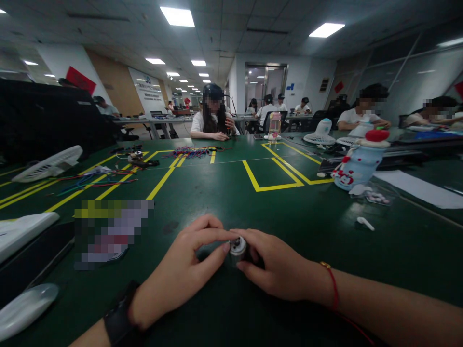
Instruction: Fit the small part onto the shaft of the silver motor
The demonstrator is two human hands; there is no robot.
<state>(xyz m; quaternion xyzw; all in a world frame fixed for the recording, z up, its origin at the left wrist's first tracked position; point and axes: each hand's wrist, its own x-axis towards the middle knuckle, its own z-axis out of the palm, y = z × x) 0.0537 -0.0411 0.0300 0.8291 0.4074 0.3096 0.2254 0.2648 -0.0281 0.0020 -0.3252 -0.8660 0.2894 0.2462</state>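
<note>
A small motor (238, 249), a short metal cylinder with a pale end face and dark bits on it, stands at or just above the green table (217, 193) in front of me. My right hand (280, 265) is closed round its right side, thumb at the near side and fingers behind. From the left, my left hand (190, 262) brings its index finger and thumb together at the motor's upper end. Whether a tiny part sits between those fingertips is too small to tell. The motor's lower right part is hidden by my right hand.
Left are a computer mouse (27, 308), a white keyboard-like slab (23, 233), a blurred-out packet (112, 231), wires (195, 152) and a white fan (50, 164). Right are a blue bottle (358, 164), an earbud (365, 223) and paper (419, 188). A person (213, 115) sits opposite.
</note>
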